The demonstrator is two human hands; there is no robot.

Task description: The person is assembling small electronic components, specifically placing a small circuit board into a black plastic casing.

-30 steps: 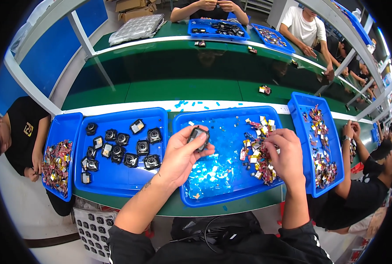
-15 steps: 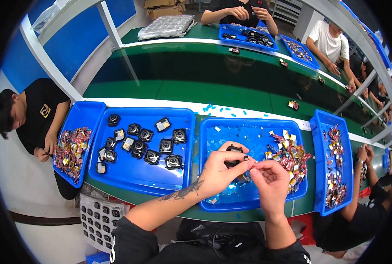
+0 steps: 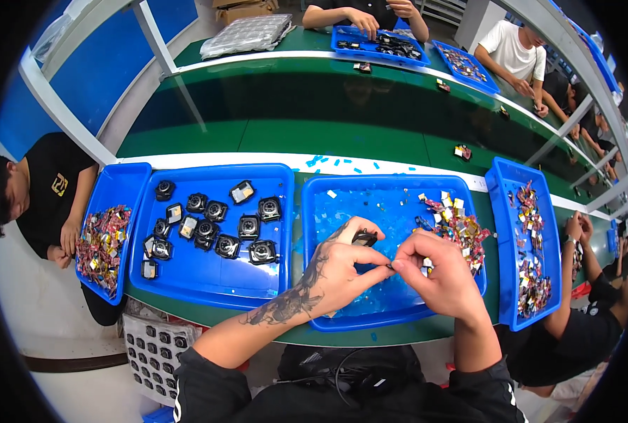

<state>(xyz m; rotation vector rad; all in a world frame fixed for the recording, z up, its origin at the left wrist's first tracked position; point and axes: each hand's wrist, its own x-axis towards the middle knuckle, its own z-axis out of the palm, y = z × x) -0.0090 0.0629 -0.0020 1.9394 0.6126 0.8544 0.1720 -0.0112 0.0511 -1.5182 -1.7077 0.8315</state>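
Observation:
My left hand [image 3: 346, 271] is closed around a black watch-like case [image 3: 365, 237], which shows above its fingers; the rest is covered. My right hand [image 3: 441, 275] is closed too, thumb and forefinger pinched against the tip of my left thumb. Between those fingertips a tiny dark bit shows, too small to name. Both hands are over a blue tray [image 3: 391, 180] littered with small blue scraps. On the tray's right side lies a pile of small circuit parts [image 3: 462, 236], red, silver and yellow.
Left of me, a blue tray [image 3: 257, 289] holds several black watch-like cases [image 3: 215, 211]. Narrow trays of parts flank both sides, the left tray [image 3: 139, 176] beside a seated person [image 3: 50, 190]. Beyond runs a green belt [image 3: 272, 141] under a white metal frame [image 3: 67, 106]. Other people work across it.
The view has shifted, so the trays appear a little farther left. My right hand has turned to show more of its back, and its fingertips press close to my left thumb.

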